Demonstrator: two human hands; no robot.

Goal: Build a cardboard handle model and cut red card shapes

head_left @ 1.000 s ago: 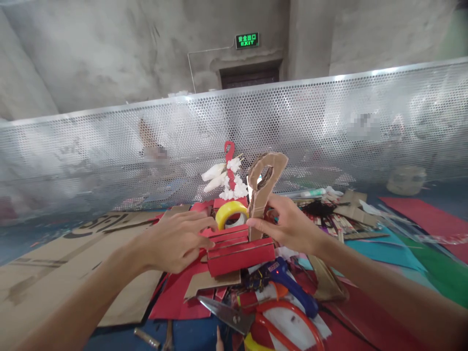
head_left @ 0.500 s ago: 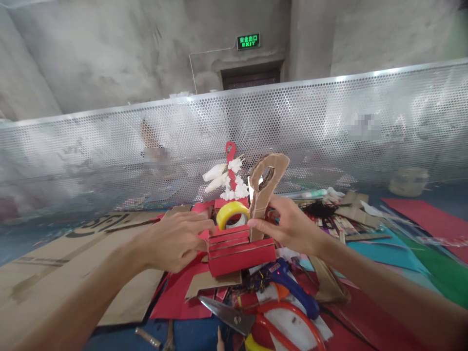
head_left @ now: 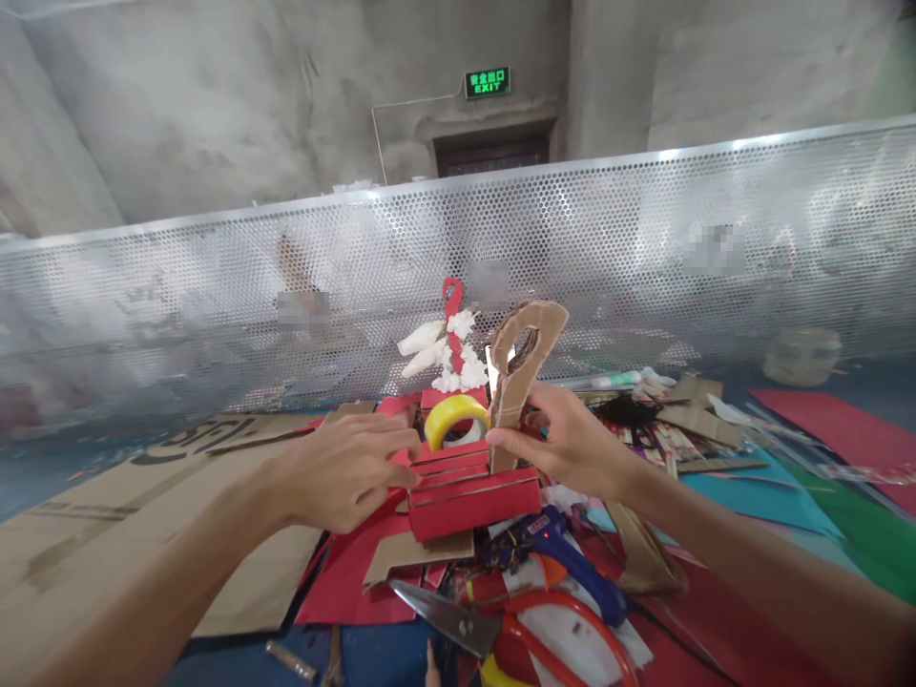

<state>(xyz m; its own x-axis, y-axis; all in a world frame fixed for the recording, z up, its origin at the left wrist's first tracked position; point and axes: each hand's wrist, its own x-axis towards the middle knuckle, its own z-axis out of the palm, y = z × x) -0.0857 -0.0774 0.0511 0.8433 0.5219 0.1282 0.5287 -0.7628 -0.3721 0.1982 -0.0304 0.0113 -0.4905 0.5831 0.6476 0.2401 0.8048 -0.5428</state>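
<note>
My right hand (head_left: 565,439) pinches the lower stem of a brown hook-shaped cardboard cutout (head_left: 516,391), which stands upright with its foot in a slot of a red cardboard base (head_left: 476,515). At that base's left end are the curled fingers of my left hand (head_left: 350,468), closed on its edge. Just behind the base, a roll of yellow tape (head_left: 447,410) stands on its side. Farther back is a red hooked piece (head_left: 456,351) on a red block, trimmed with white paper flowers (head_left: 429,351).
Close in front lie a blue glue gun (head_left: 572,563) and scissors with orange handles (head_left: 458,620). A large cardboard sheet (head_left: 236,534) covers the left side. Coloured paper (head_left: 759,501) and sticks lie at right. A perforated metal screen (head_left: 372,286) borders the back.
Both hands keep their hold, and the cardboard cutout stays in the base. The whole view has shifted very slightly.
</note>
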